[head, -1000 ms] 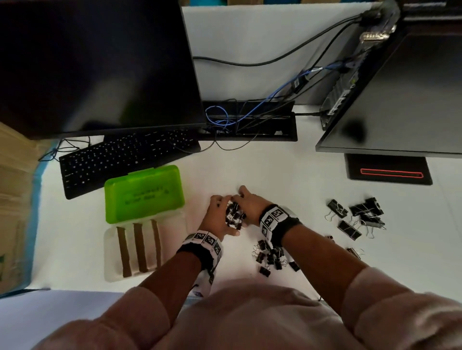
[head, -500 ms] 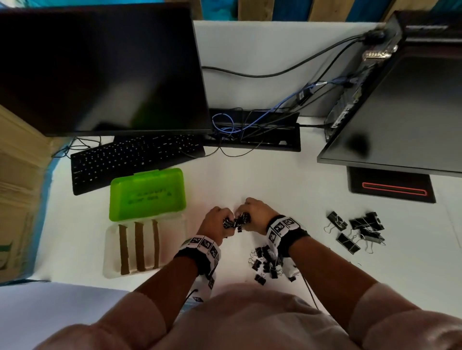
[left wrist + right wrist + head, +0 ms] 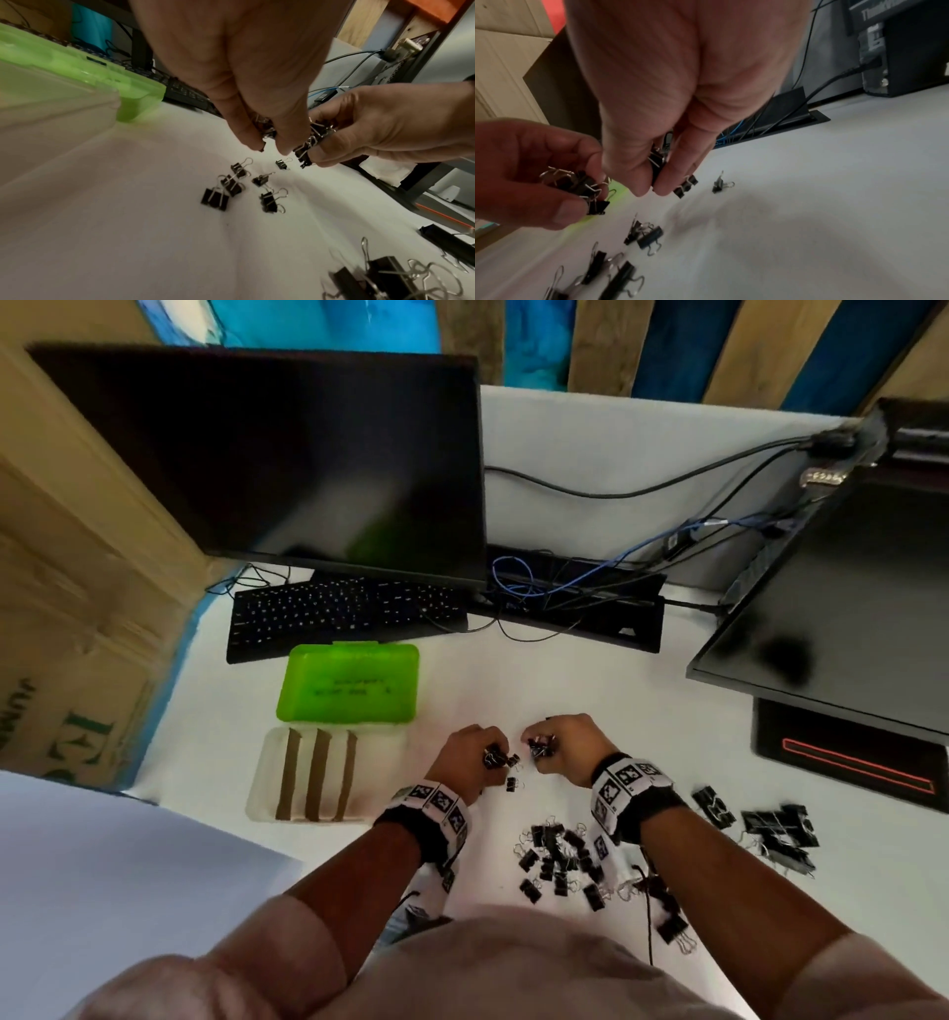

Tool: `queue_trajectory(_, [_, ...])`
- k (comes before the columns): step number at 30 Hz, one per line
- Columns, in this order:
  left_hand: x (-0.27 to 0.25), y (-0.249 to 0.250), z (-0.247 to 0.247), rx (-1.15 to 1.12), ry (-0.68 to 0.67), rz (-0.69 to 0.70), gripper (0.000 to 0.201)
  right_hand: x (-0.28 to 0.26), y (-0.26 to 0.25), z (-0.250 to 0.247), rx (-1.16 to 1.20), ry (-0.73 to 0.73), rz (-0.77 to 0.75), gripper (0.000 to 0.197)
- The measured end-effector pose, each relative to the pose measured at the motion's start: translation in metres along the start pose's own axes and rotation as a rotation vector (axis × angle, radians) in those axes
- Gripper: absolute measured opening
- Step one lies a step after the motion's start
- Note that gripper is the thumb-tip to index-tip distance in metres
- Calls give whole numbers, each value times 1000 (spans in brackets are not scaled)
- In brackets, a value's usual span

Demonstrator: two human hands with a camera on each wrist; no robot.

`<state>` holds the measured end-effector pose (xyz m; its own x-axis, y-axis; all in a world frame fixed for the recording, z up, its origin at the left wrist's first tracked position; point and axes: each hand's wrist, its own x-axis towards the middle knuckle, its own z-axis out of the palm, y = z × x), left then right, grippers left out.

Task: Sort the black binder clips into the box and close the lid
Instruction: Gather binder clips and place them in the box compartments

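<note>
The left hand (image 3: 470,755) curled its fingers (image 3: 246,130) round a clump of black binder clips (image 3: 499,759); the right hand (image 3: 567,747) pinched another clump; loose clips lay on the bench (image 3: 590,690) below the fingers; the open box (image 3: 313,775) stood left of them.

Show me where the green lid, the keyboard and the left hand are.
green lid (image 3: 349,683), head view, middle of its top.
keyboard (image 3: 339,616), head view, central keys.
left hand (image 3: 464,755), head view, its back.
</note>
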<state>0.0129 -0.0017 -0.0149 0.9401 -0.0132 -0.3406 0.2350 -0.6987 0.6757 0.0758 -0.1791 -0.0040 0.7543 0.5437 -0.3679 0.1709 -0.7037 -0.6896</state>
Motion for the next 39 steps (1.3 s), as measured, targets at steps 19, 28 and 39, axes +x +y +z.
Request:
queue_trajectory(19, [-92,-153,-178,-147,372,-71,26,121,-233,120,-353,-115,-363,46])
queue_trajectory(28, [-120,-211,-168,-232,303,-207,25,145,-289,181,-748,-406,-545,31])
queue_trajectory(39, [-114,-222,-156,-226,379,-254,43,152,-291,189,-772,-419,-533,33])
